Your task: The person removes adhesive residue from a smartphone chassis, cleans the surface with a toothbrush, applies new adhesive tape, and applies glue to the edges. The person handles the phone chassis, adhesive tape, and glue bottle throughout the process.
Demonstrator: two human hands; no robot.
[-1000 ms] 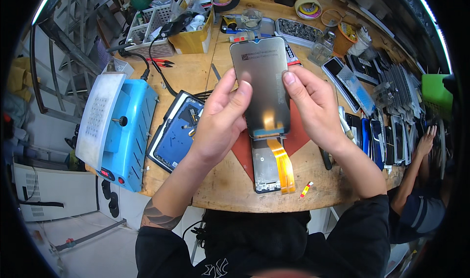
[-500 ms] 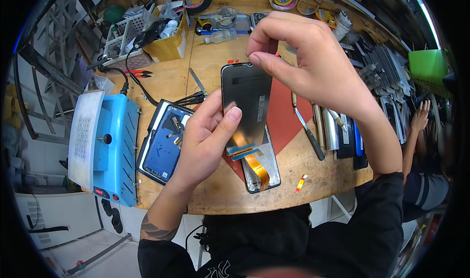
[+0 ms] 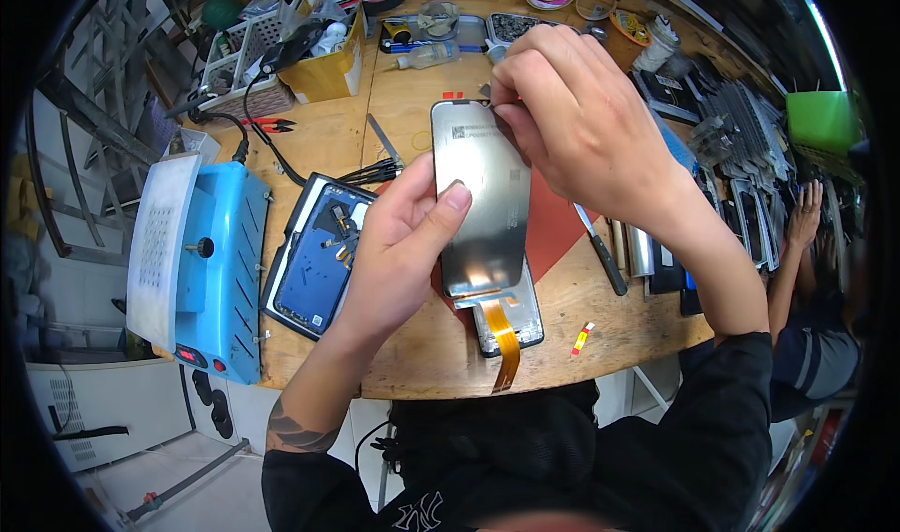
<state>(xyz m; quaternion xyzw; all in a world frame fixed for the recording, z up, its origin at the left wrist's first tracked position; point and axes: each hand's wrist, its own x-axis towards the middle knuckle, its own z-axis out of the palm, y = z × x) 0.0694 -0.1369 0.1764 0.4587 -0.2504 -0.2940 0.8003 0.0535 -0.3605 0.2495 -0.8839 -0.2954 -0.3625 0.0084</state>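
Observation:
A phone screen (image 3: 483, 194) is tilted up with its silvery back toward me. My left hand (image 3: 398, 237) grips it along the left edge, thumb on the back. Fingers pinched together, my right hand (image 3: 581, 124) is at the screen's top right corner; whatever sits between its fingertips is hidden. From the screen's lower end an orange flex cable (image 3: 502, 340) hangs down past the table edge. Behind it lies a silvery phone frame (image 3: 527, 321) on a red mat (image 3: 562, 223).
A blue phone back housing (image 3: 323, 260) and a light-blue machine (image 3: 225, 269) stand left. To the right are a knife (image 3: 607, 262), a small red-yellow strip (image 3: 583, 338), and stacked phone parts (image 3: 741, 148). Another person's hand (image 3: 806, 215) shows far right.
My right hand has come down and turned at the screen's top corner. The screen now faces me more squarely, its back brighter, and the flex cable hangs lower.

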